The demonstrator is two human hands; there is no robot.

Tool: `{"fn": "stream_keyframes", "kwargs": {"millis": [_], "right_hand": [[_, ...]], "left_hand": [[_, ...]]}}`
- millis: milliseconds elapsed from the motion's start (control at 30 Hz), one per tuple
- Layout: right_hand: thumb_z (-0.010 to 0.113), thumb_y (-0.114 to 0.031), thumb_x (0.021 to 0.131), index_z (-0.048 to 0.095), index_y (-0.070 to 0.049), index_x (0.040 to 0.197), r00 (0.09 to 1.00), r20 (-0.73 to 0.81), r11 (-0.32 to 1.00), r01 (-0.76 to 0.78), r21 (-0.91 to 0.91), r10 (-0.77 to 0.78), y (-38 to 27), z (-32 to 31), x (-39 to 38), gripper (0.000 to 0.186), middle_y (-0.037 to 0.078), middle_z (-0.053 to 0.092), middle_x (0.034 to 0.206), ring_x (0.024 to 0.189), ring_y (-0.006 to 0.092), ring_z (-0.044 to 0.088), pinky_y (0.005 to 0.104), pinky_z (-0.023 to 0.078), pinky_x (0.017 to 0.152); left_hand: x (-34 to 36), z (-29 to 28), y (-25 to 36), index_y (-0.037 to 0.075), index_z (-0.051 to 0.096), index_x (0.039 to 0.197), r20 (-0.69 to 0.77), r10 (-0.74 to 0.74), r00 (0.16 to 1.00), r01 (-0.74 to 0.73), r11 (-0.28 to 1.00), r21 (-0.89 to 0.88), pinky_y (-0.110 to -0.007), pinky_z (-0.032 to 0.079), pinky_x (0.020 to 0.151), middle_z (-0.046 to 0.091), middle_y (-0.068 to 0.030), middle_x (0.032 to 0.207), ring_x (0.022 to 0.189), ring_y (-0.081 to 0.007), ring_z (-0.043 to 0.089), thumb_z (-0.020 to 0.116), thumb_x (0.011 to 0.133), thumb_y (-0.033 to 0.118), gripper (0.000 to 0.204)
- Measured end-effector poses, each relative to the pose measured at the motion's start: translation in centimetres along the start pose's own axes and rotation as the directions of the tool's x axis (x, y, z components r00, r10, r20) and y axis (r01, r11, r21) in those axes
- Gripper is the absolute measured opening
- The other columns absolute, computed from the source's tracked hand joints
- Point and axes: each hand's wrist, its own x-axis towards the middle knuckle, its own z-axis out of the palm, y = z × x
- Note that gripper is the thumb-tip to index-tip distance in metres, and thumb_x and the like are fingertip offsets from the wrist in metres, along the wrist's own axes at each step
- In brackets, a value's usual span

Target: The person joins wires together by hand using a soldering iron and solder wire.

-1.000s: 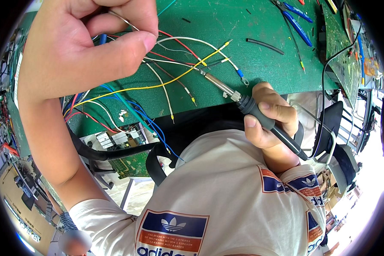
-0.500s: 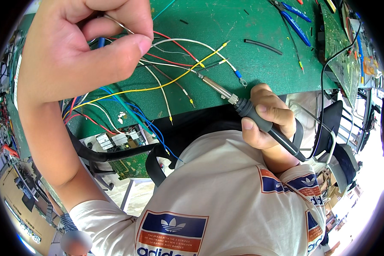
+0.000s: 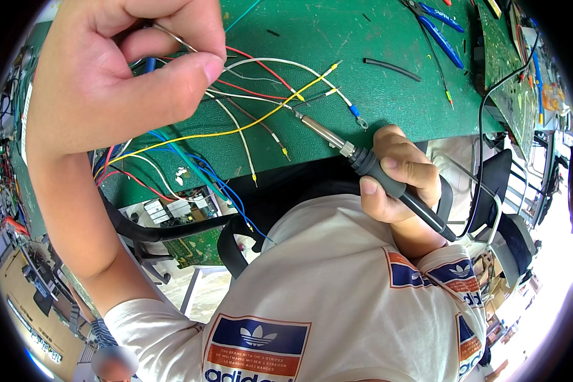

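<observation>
My left hand [image 3: 140, 76] is pinched on a thin pale wire [image 3: 175, 38] at the upper left, over a bundle of coloured wires with small terminals, including a long yellow wire [image 3: 219, 134]. My right hand [image 3: 401, 178] grips a soldering iron [image 3: 321, 132] with a grey-black handle, pointing up and left. The iron's tip meets or lies very close to the end of a white wire [image 3: 267, 99] that runs toward my left fingers; whether they touch is too small to tell. Just above the iron, a white wire ends in a blue ring terminal [image 3: 354, 111].
The green mat [image 3: 439, 114] also carries blue-handled cutters [image 3: 444, 41] and a black tube [image 3: 391, 69]. The iron's cord [image 3: 484, 114] loops on the right beside a green board [image 3: 509, 76]. A co-worker [image 3: 111, 363] shows at the lower left, partly blurred out.
Both my hands and the iron have shifted slightly left, with the pinched wire moving along with my left fingers. My grips look the same.
</observation>
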Motion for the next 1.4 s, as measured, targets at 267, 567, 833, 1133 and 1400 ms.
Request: {"fn": "stream_keyframes", "kwargs": {"millis": [267,567,833,1133,1400], "right_hand": [[0.078,0.0,0.073,0.054,0.002,0.1,1.0,0.006,1.0,-0.018,0.002,0.018,-0.08,-0.14,0.05,0.036,0.011,0.058,0.068,0.054,0.0215,0.053,0.0379,0.044,0.055],[0.078,-0.001,0.074,0.053,0.002,0.101,1.0,0.0,1.0,-0.011,0.01,0.011,0.04,-0.19,-0.16,0.037,0.011,0.059,0.071,0.056,0.0219,0.054,0.0393,0.045,0.056],[0.078,0.0,0.073,0.054,0.002,0.101,1.0,0.001,1.0,-0.005,0.009,0.005,0.17,-0.09,0.0,0.038,0.011,0.059,0.072,0.056,0.0217,0.055,0.038,0.043,0.055],[0.078,0.001,0.071,0.054,0.002,0.1,1.0,0.005,1.0,-0.006,-0.018,0.006,0.1,-0.03,0.0,0.038,0.011,0.059,0.074,0.057,0.0219,0.056,0.0378,0.045,0.055],[0.078,0.002,0.072,0.054,0.001,0.1,1.0,0.021,1.0,-0.023,-0.022,0.023,0.01,-0.02,0.31,0.038,0.011,0.059,0.072,0.056,0.0218,0.056,0.0376,0.045,0.056]], "left_hand": [[0.14,0.05,-0.11,0.002,0.058,0.072,-0.002,0.013,1.0,-0.013,1.0,0.014,-0.029,0.025,0.052,0.036,0.002,0.053,0.053,-0.0114,0.034,0.064,0.063,0.002,0.01],[0.13,0.16,-0.12,0.002,0.058,0.072,-0.007,0.009,1.0,-0.009,1.0,-0.001,-0.029,0.025,0.052,0.037,0.0016,0.054,0.053,-0.011,0.034,0.063,0.063,0.001,0.01],[0.16,0.16,-0.23,0.002,0.058,0.073,-0.007,0.009,1.0,-0.009,1.0,-0.007,-0.029,0.025,0.053,0.037,0.002,0.054,0.054,-0.0107,0.033,0.063,0.064,0.001,0.01],[0.17,0.1,-0.19,0.002,0.058,0.073,0.001,0.009,1.0,-0.009,1.0,-0.002,-0.029,0.024,0.053,0.036,0.0022,0.054,0.055,-0.0108,0.032,0.063,0.064,0.002,0.01],[0.24,0.09,-0.31,0.002,0.058,0.073,0.0,0.005,1.0,-0.005,1.0,-0.01,-0.029,0.024,0.053,0.033,0.0029,0.054,0.054,-0.0106,0.032,0.063,0.064,0.001,0.01]]}}
